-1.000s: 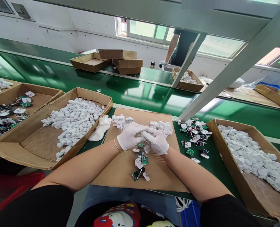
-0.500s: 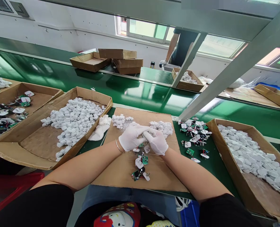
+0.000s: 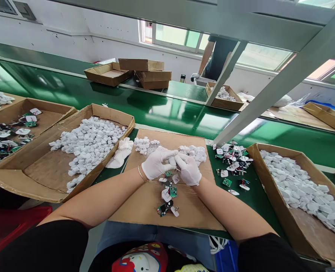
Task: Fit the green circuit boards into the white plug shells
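Observation:
Both my hands wear white gloves and meet over a flat cardboard sheet point(image 3: 145, 204). My left hand point(image 3: 155, 163) and my right hand point(image 3: 189, 170) are closed together on a small white plastic part point(image 3: 172, 161) pinched between the fingers. Just below them lie several small green circuit boards with white pieces point(image 3: 168, 196). Two small heaps of white plastic shells point(image 3: 194, 152) sit at the far edge of the sheet, right behind my hands.
Cardboard trays of white shells stand at left point(image 3: 88, 141) and right point(image 3: 297, 185). A heap of circuit boards point(image 3: 232, 160) lies on the green bench. A spare white glove point(image 3: 119, 155) lies by the left tray. Across the green conveyor point(image 3: 156, 107), another person point(image 3: 217, 56) works.
My hands stay together on the white part; the fingers shift slightly around it. Nothing else has moved.

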A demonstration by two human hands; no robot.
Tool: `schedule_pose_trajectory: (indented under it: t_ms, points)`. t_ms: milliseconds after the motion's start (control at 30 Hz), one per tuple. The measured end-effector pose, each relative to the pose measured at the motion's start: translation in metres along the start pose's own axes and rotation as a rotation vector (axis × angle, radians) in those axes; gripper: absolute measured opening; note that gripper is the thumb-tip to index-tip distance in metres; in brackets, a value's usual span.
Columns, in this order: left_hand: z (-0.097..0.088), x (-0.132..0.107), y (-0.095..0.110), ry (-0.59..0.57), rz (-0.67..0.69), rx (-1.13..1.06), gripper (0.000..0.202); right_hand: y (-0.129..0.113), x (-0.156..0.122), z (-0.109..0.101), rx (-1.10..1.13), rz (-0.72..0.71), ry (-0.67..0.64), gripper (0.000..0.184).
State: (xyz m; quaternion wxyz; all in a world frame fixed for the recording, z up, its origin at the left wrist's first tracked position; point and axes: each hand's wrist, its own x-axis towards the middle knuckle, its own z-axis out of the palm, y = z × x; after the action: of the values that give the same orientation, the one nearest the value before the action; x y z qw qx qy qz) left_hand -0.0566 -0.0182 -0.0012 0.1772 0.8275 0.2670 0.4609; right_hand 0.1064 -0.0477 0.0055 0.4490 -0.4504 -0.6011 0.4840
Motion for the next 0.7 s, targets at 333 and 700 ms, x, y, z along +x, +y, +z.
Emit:
schedule_pose_trajectory:
  t_ms: [333,700]
  points:
    - [0.001,-0.003,-0.003,-0.023,-0.091,0.013,0.039,-0.009,-0.003,0.003,0.040,0.015,-0.031,0.027]
    - [-0.009,-0.002,-0.005,-0.071,-0.052,-0.191,0.043,-0.011,0.003,-0.009,-0.100,-0.223,-0.163,0.024]
